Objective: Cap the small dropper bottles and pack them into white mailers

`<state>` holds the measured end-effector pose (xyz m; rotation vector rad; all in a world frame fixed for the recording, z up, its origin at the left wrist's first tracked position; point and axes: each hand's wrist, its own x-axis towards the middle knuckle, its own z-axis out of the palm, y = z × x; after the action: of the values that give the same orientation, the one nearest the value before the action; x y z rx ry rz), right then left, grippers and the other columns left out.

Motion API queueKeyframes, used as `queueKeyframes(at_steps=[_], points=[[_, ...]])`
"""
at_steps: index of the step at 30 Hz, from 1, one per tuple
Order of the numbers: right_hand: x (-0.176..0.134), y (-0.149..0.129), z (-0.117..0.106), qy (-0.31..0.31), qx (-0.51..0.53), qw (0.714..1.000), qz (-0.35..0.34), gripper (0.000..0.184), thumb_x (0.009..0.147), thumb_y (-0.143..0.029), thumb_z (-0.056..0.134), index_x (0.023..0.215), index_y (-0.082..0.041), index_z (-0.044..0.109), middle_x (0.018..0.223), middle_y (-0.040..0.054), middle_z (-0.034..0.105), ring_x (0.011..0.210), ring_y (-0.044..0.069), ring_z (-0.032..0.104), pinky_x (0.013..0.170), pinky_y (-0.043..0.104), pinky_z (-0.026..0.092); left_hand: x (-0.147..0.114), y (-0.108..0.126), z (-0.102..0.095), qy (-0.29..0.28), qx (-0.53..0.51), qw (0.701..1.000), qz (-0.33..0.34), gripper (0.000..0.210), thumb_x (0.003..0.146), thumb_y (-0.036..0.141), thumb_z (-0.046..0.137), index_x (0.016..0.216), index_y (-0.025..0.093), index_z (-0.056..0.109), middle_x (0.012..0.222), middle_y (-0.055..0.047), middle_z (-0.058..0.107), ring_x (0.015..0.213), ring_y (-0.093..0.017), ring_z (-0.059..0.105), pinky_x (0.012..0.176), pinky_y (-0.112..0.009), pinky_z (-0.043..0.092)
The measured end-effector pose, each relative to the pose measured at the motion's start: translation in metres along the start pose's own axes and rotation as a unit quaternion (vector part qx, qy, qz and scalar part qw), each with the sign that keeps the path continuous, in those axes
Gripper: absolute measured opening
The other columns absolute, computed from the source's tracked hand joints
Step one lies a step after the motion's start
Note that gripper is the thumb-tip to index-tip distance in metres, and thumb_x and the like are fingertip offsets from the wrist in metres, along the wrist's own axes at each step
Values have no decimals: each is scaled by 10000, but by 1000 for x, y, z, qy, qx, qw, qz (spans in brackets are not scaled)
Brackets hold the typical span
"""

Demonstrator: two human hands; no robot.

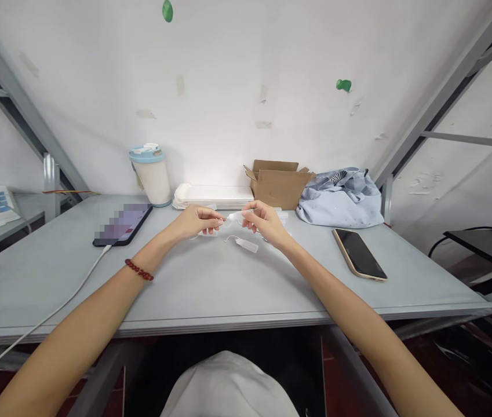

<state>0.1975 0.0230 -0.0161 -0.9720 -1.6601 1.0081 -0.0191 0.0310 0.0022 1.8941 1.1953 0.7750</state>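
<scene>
Above the middle of the desk, a small translucent white plastic tube (pixel 234 216) is held between my two hands. The fingers of my right hand (pixel 266 222) are pinched on its right end. My left hand (pixel 199 221) is closed in a pinch at its narrow left tip; whether those fingers also hold a cap or cord there is too small to tell. Just below lies a similar white tube (pixel 247 245) with a thin curled white strand at its end. More pale tubes (pixel 281 214) lie behind and beside my hands, partly hidden by them.
Along the wall stand a cup with a blue lid (pixel 153 176), a white stack (pixel 215 197), an open cardboard box (pixel 278 185) and light blue cloth (pixel 343 200). A phone on a cable (pixel 135 223) lies left, another phone (pixel 361 255) right. The desk's front edge (pixel 228 321) is near me.
</scene>
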Motion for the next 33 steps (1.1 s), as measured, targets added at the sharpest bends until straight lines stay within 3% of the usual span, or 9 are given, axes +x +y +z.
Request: queueKeyframes(at_steps=[13, 26, 33], points=[[0, 1, 0, -10, -9, 1000, -7, 229, 785, -393, 567, 880, -186, 544, 638, -14, 622, 563, 93, 502, 502, 203, 396, -2, 5, 2, 5, 7, 1000, -7, 186, 722, 282, 667, 838, 154, 736, 638, -24, 661, 558, -116, 553, 514, -227, 442], [-5, 3, 5, -43, -154, 987, -33, 211, 860, -328, 459, 909, -162, 580, 610, -43, 523, 525, 84, 438, 547, 222, 353, -3, -6, 12, -20, 65, 997, 47, 182, 699, 269, 607, 707, 141, 737, 601, -20, 651, 579, -138, 553, 546, -234, 414], [-5, 9, 9, -48, -166, 985, -28, 226, 876, -293, 434, 963, -149, 584, 622, -38, 524, 551, 94, 447, 567, 226, 344, -4, -7, 15, -12, 87, 994, 59, 197, 707, 260, 569, 672, 143, 724, 582, -9, 638, 570, -138, 545, 540, -233, 399]])
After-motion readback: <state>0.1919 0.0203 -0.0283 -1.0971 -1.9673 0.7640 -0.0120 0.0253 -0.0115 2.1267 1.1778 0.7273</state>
